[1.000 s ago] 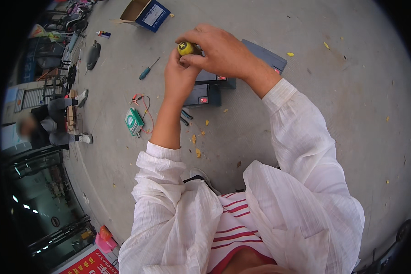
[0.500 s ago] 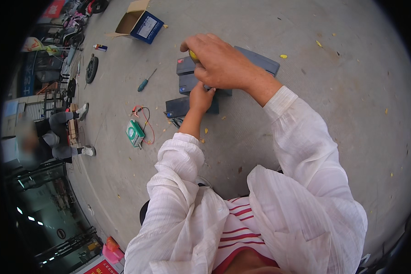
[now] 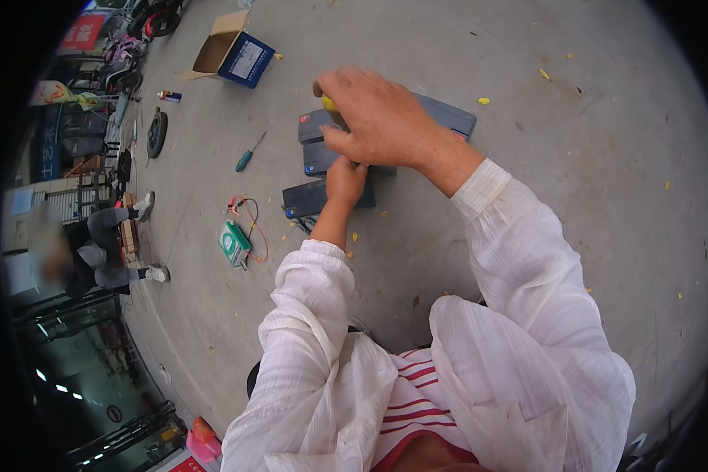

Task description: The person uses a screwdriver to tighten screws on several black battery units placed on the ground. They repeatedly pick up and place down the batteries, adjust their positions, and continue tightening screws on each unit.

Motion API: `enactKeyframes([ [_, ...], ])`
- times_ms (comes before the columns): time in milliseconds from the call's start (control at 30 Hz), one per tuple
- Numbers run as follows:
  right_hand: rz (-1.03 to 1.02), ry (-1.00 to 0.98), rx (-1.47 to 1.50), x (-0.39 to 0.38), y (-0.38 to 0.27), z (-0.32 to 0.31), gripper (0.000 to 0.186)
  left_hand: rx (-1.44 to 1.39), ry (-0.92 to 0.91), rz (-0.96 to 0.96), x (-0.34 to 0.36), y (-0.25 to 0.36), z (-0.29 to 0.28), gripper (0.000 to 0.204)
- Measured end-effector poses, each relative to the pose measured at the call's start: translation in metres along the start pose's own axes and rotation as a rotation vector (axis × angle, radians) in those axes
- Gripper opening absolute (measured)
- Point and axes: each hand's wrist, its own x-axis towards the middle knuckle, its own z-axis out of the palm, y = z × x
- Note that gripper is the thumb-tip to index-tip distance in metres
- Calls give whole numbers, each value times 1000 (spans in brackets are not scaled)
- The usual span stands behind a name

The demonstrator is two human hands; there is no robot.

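Note:
Several dark grey block batteries (image 3: pixel 315 198) sit close together on the ground ahead of me. My right hand (image 3: pixel 381 118) is curled above them round a tool with a rounded yellow handle (image 3: pixel 328 102); the rest of the tool is hidden. Below it, my left hand (image 3: pixel 344 182) is closed at the batteries, thumb and fingers pressed together. Whatever sits between those fingertips is hidden. Another grey battery (image 3: pixel 448 116) shows past my right wrist.
Left of the batteries lie a screwdriver (image 3: pixel 249 154) and a green-and-white device (image 3: pixel 234 243) with red and black clip leads. Beyond are an open blue carton (image 3: pixel 244 61), a can (image 3: pixel 169 96) and a small tyre (image 3: pixel 156 132). A person (image 3: pixel 94 240) sits at the far left.
The view has shifted slightly, so the ground things sit a little differently. My right hand has turned a little and its thumb has moved; the left hand stays at the batteries.

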Motion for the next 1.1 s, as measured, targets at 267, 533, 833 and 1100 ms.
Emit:
enactKeyframes([
  [267, 26, -31, 93, -2, 10, 0, 32, 49, -41, -21, 0, 5, -1, 27],
  [533, 48, 65, 52, 2, 15, 2, 30, -87, 29, 23, -3, 5, -1, 19],
  [833, 175, 362, 294, 11, 10, -27, 27, -274, -31, 66, -40, 7, -70, 19],
  [1100, 342, 506, 673, 20, -6, -60, 22, -525, -231, -285, -98, 19, -162, 16],
])
